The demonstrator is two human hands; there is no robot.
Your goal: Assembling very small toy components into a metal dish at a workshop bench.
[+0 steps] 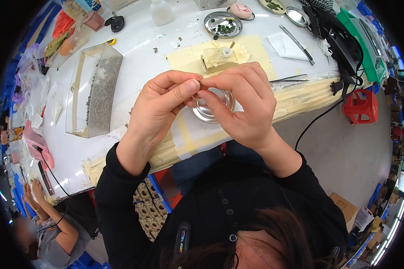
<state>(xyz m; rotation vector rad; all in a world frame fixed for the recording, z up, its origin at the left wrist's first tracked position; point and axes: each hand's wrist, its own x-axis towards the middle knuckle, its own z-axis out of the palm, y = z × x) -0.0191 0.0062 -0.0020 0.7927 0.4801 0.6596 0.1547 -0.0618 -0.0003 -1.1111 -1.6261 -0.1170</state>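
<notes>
My left hand (159, 105) and my right hand (247, 101) meet above the table's near edge, thumbs and forefingers pinched together. Between the fingertips is a tiny dark golden piece (200, 84), too small to name and mostly covered. Under my right hand sits a round shiny metal dish (202, 115), partly hidden by the fingers. Just beyond the hands, a block wrapped in yellowish tape (209, 67) carries a small white pot (227, 52). A round metal tray (211, 32) farther back holds dark green pieces.
A clear box (104, 94) of grey granules stands to the left. A black-and-silver pen-like tool (296, 44) lies on white paper at the right. Behind are a white bottle (161, 12) and car key (116, 22). Another person's hands (35, 193) are at far left; a red stool (361, 107) stands right.
</notes>
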